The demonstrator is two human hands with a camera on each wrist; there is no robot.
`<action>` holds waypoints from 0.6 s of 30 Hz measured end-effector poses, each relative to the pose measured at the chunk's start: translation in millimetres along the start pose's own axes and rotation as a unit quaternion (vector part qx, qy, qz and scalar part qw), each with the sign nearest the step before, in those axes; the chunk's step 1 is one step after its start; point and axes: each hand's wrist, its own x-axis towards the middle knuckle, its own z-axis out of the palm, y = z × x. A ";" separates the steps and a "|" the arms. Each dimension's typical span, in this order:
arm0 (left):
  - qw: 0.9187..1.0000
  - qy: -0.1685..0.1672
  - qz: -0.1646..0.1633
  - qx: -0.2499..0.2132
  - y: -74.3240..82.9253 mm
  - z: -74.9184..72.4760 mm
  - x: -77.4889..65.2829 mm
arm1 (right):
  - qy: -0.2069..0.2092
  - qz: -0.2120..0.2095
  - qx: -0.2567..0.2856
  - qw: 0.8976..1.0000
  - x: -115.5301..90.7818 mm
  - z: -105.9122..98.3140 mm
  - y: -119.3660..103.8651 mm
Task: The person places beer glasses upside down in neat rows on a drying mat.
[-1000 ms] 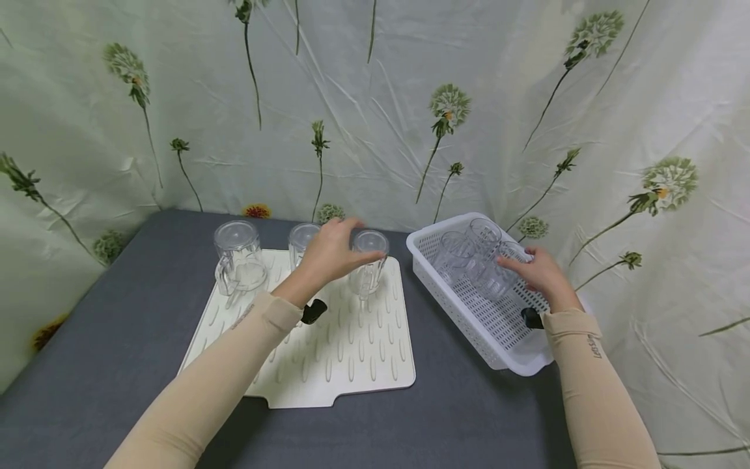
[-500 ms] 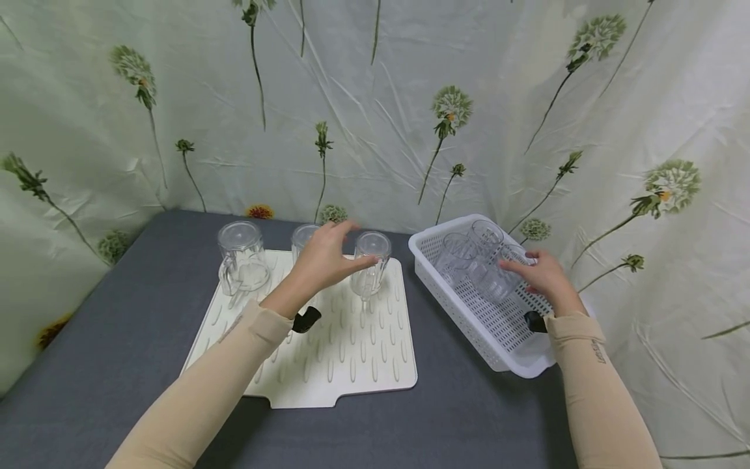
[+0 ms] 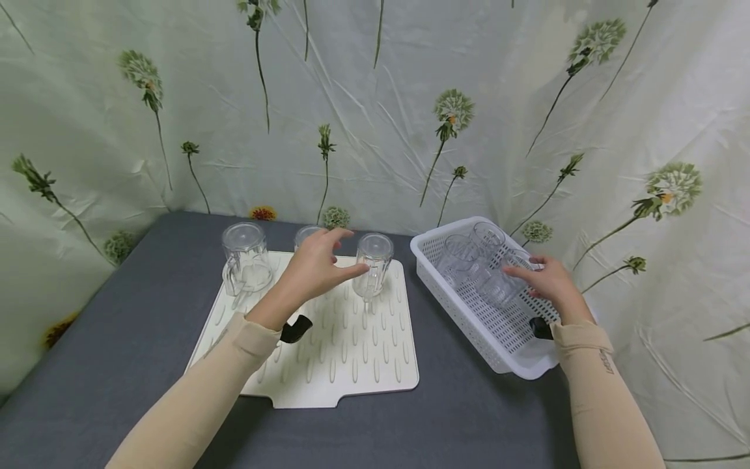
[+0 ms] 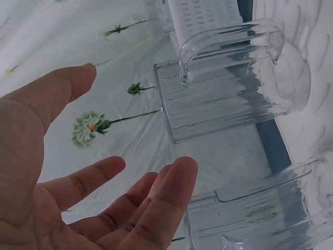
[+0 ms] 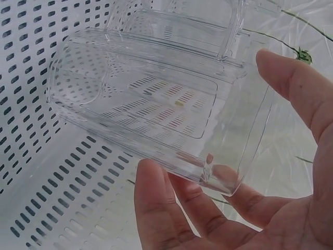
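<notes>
Three clear glass mugs stand upside down on a cream ribbed mat: a left mug (image 3: 246,260), a middle mug (image 3: 307,236) partly behind my left hand, and a right mug (image 3: 375,260). Hovering between the middle and right ones, my left hand (image 3: 310,270) has its thumb and fingers spread and holds nothing. In the left wrist view, the fingers stand apart from the right mug (image 4: 223,94). Inside the white basket, my right hand (image 3: 551,283) curves its thumb and fingers round the mouth end of a tilted glass mug (image 5: 151,99).
The mat (image 3: 346,371) lies on a dark grey table (image 3: 457,417). To its right, the perforated basket (image 3: 463,322) sits at a slant and holds more clear mugs (image 3: 459,254) beside the tilted one. A flower-print curtain (image 3: 375,143) hangs behind the table.
My left hand has drawn back to the left and slightly down, away from the right mug on the mat. The right hand stays at the tilted mug, shifting only a little.
</notes>
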 end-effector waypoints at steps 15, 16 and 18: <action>0.998 0.007 -0.003 -0.067 -14.8 -5.7 -28.9 | 0.012 0.011 0.038 0.999 -16.2 -5.1 9.8; 0.997 0.006 -0.007 -0.077 -17.0 -5.3 -31.7 | 0.012 0.012 0.042 0.999 -18.4 -5.6 10.3; 0.995 0.002 -0.016 -0.095 -20.5 -4.9 -37.7 | 0.014 0.011 0.050 0.999 -22.8 -6.3 12.0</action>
